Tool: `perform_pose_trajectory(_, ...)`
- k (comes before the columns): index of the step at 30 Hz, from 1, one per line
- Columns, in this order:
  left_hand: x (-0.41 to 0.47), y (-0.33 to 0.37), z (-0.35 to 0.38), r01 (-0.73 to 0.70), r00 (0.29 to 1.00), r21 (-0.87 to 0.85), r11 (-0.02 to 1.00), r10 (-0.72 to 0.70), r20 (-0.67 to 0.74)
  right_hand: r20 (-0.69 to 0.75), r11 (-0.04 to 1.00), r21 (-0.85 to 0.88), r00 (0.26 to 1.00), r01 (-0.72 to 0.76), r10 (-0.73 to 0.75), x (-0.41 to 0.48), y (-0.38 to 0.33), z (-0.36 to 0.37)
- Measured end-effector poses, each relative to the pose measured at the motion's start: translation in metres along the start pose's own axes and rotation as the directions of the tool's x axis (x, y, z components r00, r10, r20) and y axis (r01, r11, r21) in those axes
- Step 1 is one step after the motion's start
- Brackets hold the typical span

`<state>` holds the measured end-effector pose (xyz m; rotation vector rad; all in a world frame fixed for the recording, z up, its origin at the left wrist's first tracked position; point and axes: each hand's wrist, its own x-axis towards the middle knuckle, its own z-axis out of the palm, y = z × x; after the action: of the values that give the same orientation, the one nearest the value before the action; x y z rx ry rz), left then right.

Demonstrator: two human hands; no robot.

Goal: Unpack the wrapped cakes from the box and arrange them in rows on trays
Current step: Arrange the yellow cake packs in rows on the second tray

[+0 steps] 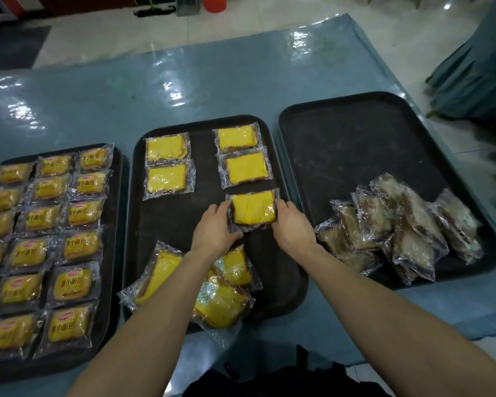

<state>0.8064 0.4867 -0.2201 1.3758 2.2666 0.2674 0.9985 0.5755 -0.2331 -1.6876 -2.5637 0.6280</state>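
On the middle tray point(184, 222), the wrapped yellow cake point(254, 209) lies long axis nine-to-three, its ends gripped by fingers of the left hand point(215, 229) at its eight o'clock and the right hand point(294, 226) at four, equally near, just six o'clock of the right column's second cake point(245, 167).

A teal tablecloth point(241, 90) covers the table, and a clear plastic sheet point(298, 41) lies wrinkled over it, catching white glare from the ceiling lights. Beyond the far edge is a pale tiled floor point(112, 32), with a dark mat point(12, 44) at the far left. On the floor at the far side stand a red container point(214, 2), a grey boxy object point(186, 5) and a long black item point(153, 10). Teal fabric point(476, 75) hangs in folds at the far right. A black, strapped thing point(292, 379), bag or garment, sits at the near edge.
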Motion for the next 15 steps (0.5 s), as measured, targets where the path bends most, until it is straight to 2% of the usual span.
perform_pose_trajectory(10, 0.029, -0.006, 0.002, 0.009, 1.000, -0.014, 1.000, -0.009, -0.022, 0.005, 0.994, -0.109, 1.000, 0.024, -0.024, 0.024, -0.004, -0.012)
perform_pose_trajectory(15, 0.027, -0.010, -0.001, -0.021, 1.000, -0.027, 0.999, 0.020, -0.020, 0.065, 0.999, -0.039, 0.998, 0.012, -0.009, 0.020, -0.004, -0.019)
